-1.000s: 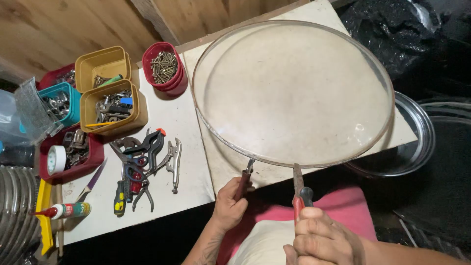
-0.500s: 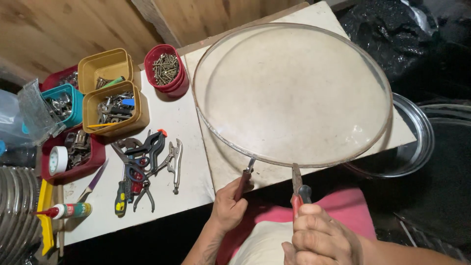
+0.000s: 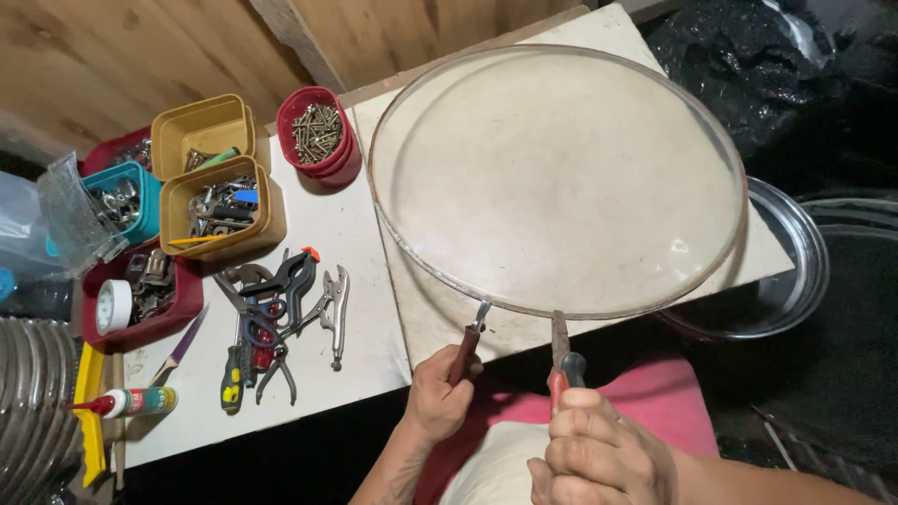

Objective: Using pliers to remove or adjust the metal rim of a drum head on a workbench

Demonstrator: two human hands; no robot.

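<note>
Clear plastic, the big round dome [image 3: 557, 178] lies on the white table [image 3: 332, 234], filling its right half. Since a second ago almost nothing has shifted, so my grip on its near rim holds. My left hand [image 3: 438, 397] clasps the brown-handled tool [image 3: 468, 341], my right hand [image 3: 599, 454] the red-handled pliers [image 3: 561, 360]. Left of the dome: two yellow tubs, one red cup of screws.

We see a small tube-shaped bottle [image 3: 131, 403] with a red tip and green-and-white label lying at the tabletop [image 3: 327, 234] near left edge, and a clear plastic bag [image 3: 47, 220] farther back.
</note>
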